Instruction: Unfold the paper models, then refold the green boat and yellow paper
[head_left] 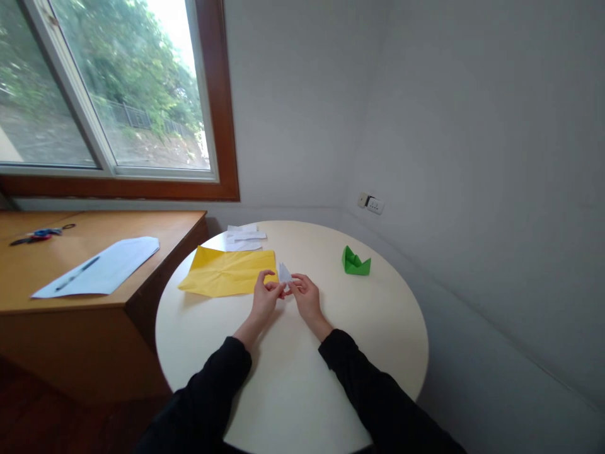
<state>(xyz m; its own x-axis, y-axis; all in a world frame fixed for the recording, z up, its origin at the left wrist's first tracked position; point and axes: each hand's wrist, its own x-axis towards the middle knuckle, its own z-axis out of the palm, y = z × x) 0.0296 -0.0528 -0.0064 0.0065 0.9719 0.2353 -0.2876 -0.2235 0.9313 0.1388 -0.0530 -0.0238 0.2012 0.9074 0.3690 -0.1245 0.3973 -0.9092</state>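
Observation:
My left hand (265,296) and my right hand (305,296) meet over the middle of a round white table (293,378). Between their fingertips they pinch a small folded piece of white paper (284,273), which points up and away from me. Both sleeves are black. A creased yellow sheet of paper (227,271) lies flat on the table just left of my left hand. A folded green paper boat (355,261) stands on the table to the right, apart from both hands.
White paper scraps (243,238) lie at the table's far edge. A wooden desk (70,284) at the left carries a white sheet with a pen (101,265) and scissors (40,234). A window is above it; grey walls close the corner, with a wall socket (371,203).

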